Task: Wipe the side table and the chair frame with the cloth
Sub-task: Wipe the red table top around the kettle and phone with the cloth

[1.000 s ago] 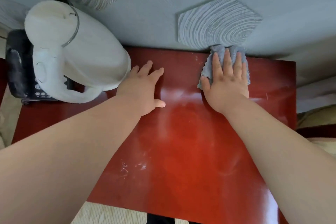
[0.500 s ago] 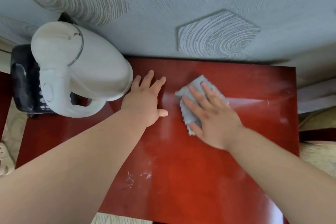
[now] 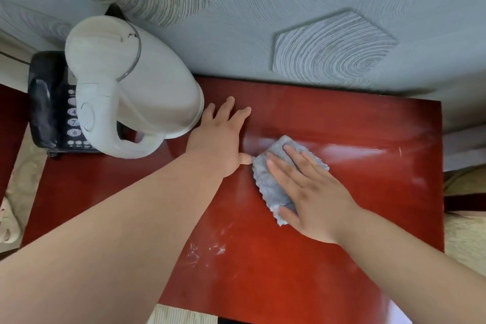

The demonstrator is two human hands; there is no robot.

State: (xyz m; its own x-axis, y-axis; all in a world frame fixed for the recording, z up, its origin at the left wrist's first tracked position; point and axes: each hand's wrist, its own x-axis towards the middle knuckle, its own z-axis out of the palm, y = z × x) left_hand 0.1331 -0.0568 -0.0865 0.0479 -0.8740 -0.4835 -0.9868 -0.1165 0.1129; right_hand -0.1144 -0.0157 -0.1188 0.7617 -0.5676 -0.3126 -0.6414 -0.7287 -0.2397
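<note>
The glossy red side table (image 3: 368,218) fills the middle of the view, against a grey textured wall. A small grey cloth (image 3: 268,179) lies flat on its top near the centre. My right hand (image 3: 310,194) presses down on the cloth with fingers spread, pointing up and to the left. My left hand (image 3: 221,144) rests flat on the tabletop just left of the cloth, its thumb tip touching the cloth's edge. White dusty smears (image 3: 207,250) mark the tabletop nearer to me. No chair frame is clearly in view.
A white electric kettle (image 3: 126,92) stands on the table's back left, right beside my left hand. Behind it sits a black telephone (image 3: 52,110). Beige upholstery (image 3: 462,234) shows past the table's right edge. The wall (image 3: 289,8) borders the table's far edge.
My right hand has slid the cloth from the table's far right edge by the wall toward the centre and nearer to me, until it touches my left thumb. My left hand stayed put.
</note>
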